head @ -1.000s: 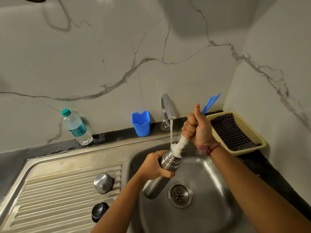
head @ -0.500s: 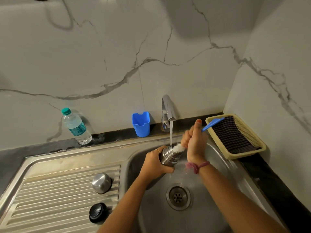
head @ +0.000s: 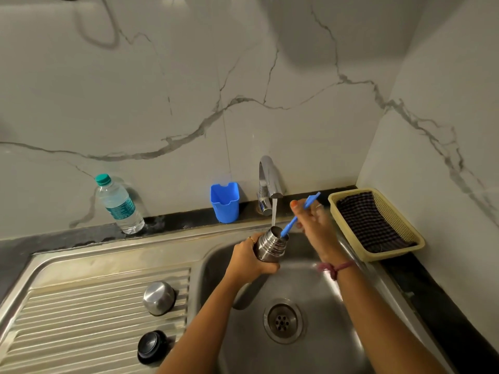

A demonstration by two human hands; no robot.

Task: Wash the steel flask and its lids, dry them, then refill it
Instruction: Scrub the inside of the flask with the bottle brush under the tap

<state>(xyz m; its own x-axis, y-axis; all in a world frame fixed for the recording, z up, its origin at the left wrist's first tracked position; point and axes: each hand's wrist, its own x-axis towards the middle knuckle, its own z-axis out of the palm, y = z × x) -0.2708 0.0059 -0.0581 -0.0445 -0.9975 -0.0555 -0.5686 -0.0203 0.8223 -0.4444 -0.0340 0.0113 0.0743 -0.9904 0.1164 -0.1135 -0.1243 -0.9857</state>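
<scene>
While the left hand grips the flask under running water, the right hand pinches a blue brush, its bristles hidden inside; the basket holds dark cloth.

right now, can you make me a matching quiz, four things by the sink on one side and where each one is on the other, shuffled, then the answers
Things:
1. steel flask
2. steel lid
3. plastic water bottle
4. checked cloth

Places:
A. in the yellow basket by the right wall
B. upright on the dark counter ledge, at the wall on the left
C. held under the running tap by the left hand
D. on the ribbed drainboard, behind the black lid

Pairs: 1-C, 2-D, 3-B, 4-A
</scene>
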